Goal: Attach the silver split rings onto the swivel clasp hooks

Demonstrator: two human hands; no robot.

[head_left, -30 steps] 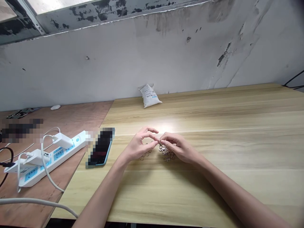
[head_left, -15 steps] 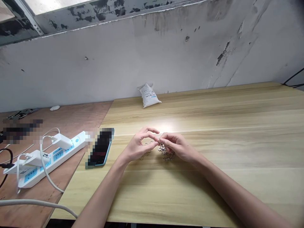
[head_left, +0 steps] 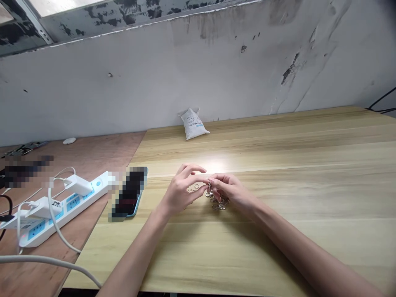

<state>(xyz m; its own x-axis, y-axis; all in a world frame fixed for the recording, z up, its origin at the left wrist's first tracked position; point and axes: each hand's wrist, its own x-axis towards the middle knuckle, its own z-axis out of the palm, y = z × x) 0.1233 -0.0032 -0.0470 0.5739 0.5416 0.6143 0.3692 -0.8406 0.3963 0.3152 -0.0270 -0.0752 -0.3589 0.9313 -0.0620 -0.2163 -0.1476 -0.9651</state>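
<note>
My right hand (head_left: 233,189) is closed, thumb and index finger pinching a small silvery metal swivel clasp (head_left: 210,187). Several similar metal clasps (head_left: 220,206) lie in a pile on the table beneath its fingers, partly hidden by them. My left hand (head_left: 181,187) meets it from the left. Its thumb and index tips come together at the clasp, while the other fingers stay bent and lifted; whatever is between the tips is too small to make out. Small metal rings (head_left: 193,188) lie on the table behind the left thumb, some covered by that hand.
A white printed packet (head_left: 194,125) stands by the wall at the back of the wooden table (head_left: 293,165). Left of my hands lies a phone (head_left: 131,192). Farther left, a white power strip (head_left: 66,210) with plugged chargers and cables sits on a reddish-brown surface (head_left: 102,152).
My left hand has turned slightly, its thumb shifting lower, and hides more of the rings. The right hand keeps its pinch almost in place. The view has shifted slightly.
</note>
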